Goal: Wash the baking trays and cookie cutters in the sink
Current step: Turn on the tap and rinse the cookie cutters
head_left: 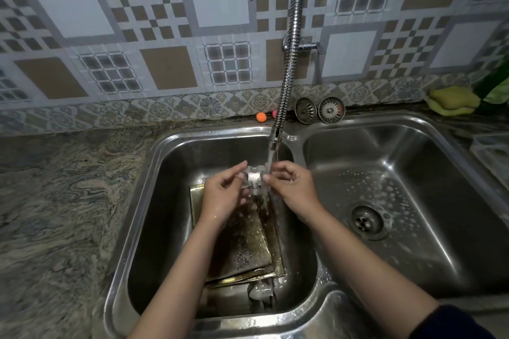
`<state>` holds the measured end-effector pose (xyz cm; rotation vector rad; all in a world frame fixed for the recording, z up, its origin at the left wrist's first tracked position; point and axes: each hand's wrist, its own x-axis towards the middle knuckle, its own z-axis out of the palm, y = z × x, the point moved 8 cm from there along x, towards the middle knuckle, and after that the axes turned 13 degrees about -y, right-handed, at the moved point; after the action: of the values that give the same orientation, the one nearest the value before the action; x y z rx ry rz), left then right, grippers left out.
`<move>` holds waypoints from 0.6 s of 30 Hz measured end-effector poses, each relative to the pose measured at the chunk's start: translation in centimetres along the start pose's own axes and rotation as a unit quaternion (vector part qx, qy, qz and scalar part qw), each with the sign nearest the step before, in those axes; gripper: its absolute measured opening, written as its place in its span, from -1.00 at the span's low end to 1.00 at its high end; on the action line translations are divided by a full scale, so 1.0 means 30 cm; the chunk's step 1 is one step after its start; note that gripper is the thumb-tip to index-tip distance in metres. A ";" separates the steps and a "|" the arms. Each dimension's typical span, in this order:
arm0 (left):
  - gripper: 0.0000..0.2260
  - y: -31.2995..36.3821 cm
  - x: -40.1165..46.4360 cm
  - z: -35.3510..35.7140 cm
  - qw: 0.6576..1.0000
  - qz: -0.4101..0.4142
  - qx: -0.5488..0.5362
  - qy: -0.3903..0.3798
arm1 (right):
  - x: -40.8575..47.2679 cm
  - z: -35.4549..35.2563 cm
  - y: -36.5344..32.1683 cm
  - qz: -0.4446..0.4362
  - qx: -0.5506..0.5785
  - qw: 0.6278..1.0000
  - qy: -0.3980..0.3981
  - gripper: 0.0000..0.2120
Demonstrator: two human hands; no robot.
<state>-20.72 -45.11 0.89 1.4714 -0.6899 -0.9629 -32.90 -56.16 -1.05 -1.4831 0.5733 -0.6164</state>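
Steel walls of the left sink basin frame two bare forearms reaching in from the near edge; under them, on the basin floor, lies a stack of brass-coloured baking trays, wet and darkened, tilted slightly against each other; a small shiny metal piece sits in the water just nearer than the stack, too blurred to name. Above the trays the left hand and the right hand meet under the running water; both pinch a small metal cookie cutter between fingertips, one hand at each side, the stream falling just by its right end. Farther back the flexible tap hose drops from the tiled wall; to the right is the second basin with soap flecks around its drain; two strainer plugs lean against the backsplash, an orange ball left of them, a yellow-green sponge at far right.
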 end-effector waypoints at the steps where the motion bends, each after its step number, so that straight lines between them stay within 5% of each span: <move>1: -0.76 0.001 -0.002 -0.009 1.000 0.003 0.010 -0.001 | 0.002 0.005 0.003 0.004 -0.005 1.000 -0.004 -0.81; 13: -0.76 -0.087 -0.028 0.085 0.994 -0.024 0.055 -0.092 | -0.141 -0.193 -0.114 0.001 -0.011 0.999 0.031 -0.80; 18: -0.85 -0.322 -0.098 0.146 0.921 -0.149 0.268 -0.242 | -0.268 -0.366 -0.084 0.031 -0.091 0.992 0.077 -0.80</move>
<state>-27.02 -43.43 -7.98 1.8691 -1.1814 -1.4825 -46.36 -58.54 1.12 -1.5910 0.8107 -0.6473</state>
